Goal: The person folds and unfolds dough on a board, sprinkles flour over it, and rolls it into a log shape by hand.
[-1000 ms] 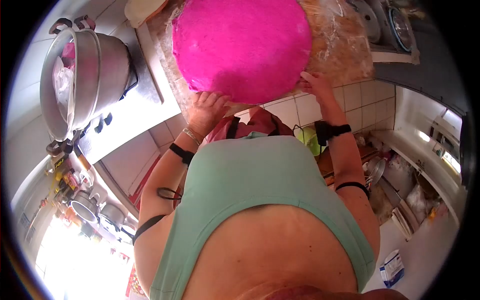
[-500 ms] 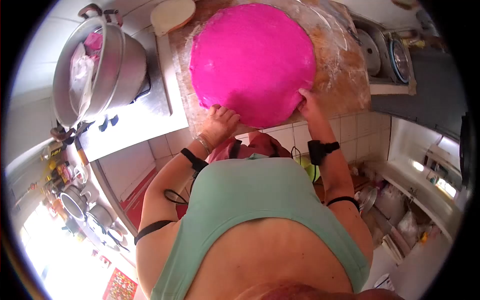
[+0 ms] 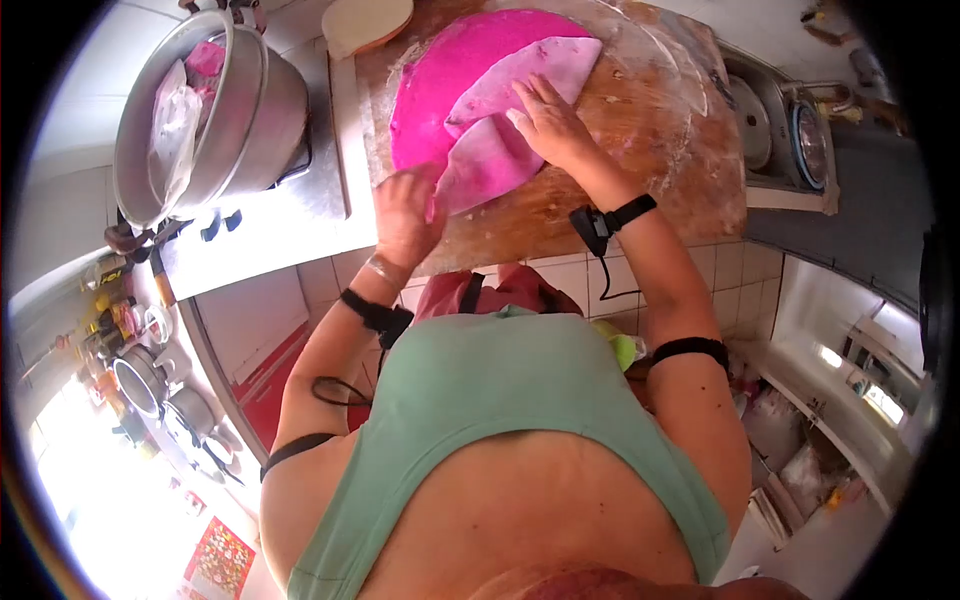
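Note:
A bright pink sheet of dough [image 3: 440, 75] lies on the floured wooden board [image 3: 620, 170]. Its near and right part is folded back over itself, so a paler, floury underside [image 3: 490, 165] shows with a crease across it. My left hand [image 3: 407, 205] is closed around the dough's near left edge, fingers curled and slightly blurred. Over the folded flap, my right hand [image 3: 550, 122] has its fingers stretched out, the tips at the pale surface. Nothing is gripped in that hand.
Left of the board, a big metal pot [image 3: 270, 110] holds a plastic bag [image 3: 175, 140] and something pink. A round pale board [image 3: 365, 22] sits at the back left. To the right is a sink [image 3: 752, 120] with a round metal-rimmed vessel [image 3: 808, 140].
The dough's near and right edge has been lifted and folded away from me, baring board beneath. My right hand moved forward and left onto the flap; my left hand shifted slightly left and forward.

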`<control>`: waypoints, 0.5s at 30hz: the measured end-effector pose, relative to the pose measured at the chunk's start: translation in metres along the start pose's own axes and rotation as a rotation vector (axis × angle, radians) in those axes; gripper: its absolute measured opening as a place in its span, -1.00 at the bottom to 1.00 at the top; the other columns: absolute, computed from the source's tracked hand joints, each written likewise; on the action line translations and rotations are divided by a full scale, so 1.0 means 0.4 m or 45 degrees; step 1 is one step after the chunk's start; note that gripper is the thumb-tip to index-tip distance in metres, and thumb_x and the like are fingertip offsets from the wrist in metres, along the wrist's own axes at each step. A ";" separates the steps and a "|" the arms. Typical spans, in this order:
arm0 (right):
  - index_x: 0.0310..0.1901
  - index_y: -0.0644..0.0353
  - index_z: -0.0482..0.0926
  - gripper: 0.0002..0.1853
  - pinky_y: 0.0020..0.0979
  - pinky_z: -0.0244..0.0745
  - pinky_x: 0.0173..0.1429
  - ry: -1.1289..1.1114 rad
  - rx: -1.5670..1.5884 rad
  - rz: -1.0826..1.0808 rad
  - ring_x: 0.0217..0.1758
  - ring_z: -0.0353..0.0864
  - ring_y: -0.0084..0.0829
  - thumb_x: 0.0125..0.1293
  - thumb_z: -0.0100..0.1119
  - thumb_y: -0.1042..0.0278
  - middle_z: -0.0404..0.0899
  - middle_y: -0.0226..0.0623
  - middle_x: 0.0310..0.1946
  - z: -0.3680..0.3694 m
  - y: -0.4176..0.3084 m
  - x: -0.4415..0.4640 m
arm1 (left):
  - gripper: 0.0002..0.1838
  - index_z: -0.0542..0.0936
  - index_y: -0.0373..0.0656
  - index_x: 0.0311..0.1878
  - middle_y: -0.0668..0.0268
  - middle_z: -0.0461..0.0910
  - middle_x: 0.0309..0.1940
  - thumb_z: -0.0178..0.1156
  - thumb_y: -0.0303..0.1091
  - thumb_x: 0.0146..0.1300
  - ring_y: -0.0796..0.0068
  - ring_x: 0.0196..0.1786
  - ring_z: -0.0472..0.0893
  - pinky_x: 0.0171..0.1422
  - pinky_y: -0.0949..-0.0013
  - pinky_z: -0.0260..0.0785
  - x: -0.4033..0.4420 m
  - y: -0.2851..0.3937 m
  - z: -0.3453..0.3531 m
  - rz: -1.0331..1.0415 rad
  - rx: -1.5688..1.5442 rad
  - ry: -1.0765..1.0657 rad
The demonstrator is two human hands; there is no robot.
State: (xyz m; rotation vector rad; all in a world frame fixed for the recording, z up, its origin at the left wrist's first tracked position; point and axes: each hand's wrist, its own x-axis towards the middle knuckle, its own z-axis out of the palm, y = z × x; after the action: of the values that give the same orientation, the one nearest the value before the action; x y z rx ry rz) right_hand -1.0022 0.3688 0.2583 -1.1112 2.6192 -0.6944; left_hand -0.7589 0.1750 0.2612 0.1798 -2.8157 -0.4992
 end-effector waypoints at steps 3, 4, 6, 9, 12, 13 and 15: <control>0.66 0.06 0.15 -0.20 -0.03 -0.30 0.80 -0.008 -0.296 -0.219 0.80 -0.17 -0.04 0.62 -0.20 -0.32 -0.10 -0.03 0.74 0.105 0.020 0.027 | -0.36 0.53 -0.13 0.41 0.20 0.49 0.44 0.37 -0.26 0.24 0.06 0.47 0.43 0.54 -0.07 0.24 0.018 0.061 0.036 0.338 0.032 -0.100; 0.66 0.06 0.15 -0.20 -0.03 -0.30 0.80 -0.015 -0.294 -0.233 0.80 -0.17 -0.04 0.62 -0.20 -0.32 -0.10 -0.03 0.74 0.124 0.027 0.029 | -0.34 0.52 -0.10 0.43 0.23 0.46 0.47 0.38 -0.26 0.24 0.10 0.51 0.40 0.57 -0.08 0.22 0.019 0.078 0.059 0.411 0.078 -0.152; 0.66 0.03 0.18 -0.21 0.04 -0.37 0.80 0.157 -0.464 -0.283 0.80 -0.18 -0.09 0.61 -0.18 -0.32 -0.05 -0.09 0.73 0.144 0.042 0.015 | -0.32 0.52 -0.07 0.45 0.27 0.44 0.51 0.38 -0.26 0.23 0.15 0.55 0.37 0.60 -0.08 0.19 0.006 0.082 0.079 0.469 0.117 -0.217; 0.61 0.00 0.29 -0.29 0.07 -0.29 0.78 0.094 -0.485 -0.285 0.77 -0.06 -0.15 0.61 -0.15 -0.26 0.07 -0.18 0.70 0.132 0.070 0.049 | -0.47 0.60 -0.02 0.34 0.33 0.57 0.38 0.35 -0.18 0.31 0.23 0.46 0.47 0.49 -0.07 0.27 0.009 0.076 0.076 0.363 0.093 -0.167; 0.49 -0.01 0.47 -0.47 0.08 -0.12 0.74 -0.079 -0.502 -0.239 0.69 0.16 -0.19 0.62 -0.02 -0.01 0.28 -0.30 0.62 0.052 0.034 0.118 | -0.61 0.67 0.03 0.21 0.37 0.69 0.15 0.33 -0.13 0.36 0.23 0.26 0.59 0.34 -0.01 0.33 0.034 0.055 0.076 0.036 0.040 -0.120; 0.46 -0.01 0.50 -0.52 0.05 -0.06 0.72 0.033 -0.481 -0.277 0.66 0.22 -0.21 0.59 0.01 0.11 0.35 -0.33 0.58 0.048 0.039 0.140 | -0.66 0.69 0.08 0.12 0.36 0.72 -0.01 0.35 -0.07 0.35 0.20 0.09 0.64 0.24 0.01 0.34 0.055 0.047 0.092 -0.012 0.054 0.063; 0.42 -0.01 0.54 -0.53 -0.03 0.05 0.69 0.228 -0.565 -0.414 0.61 0.31 -0.24 0.53 0.02 0.36 0.47 -0.36 0.50 0.045 0.042 0.172 | -0.65 0.69 0.08 0.12 0.35 0.72 0.00 0.36 -0.05 0.34 0.19 0.09 0.64 0.25 0.01 0.34 0.089 0.047 0.092 -0.120 0.038 0.047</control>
State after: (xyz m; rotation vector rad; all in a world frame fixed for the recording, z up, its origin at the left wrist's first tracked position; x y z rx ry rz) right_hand -1.0536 0.3231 0.2335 -1.6985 2.8586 -0.2737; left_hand -0.8051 0.1985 0.2433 0.3261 -2.7899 -0.4693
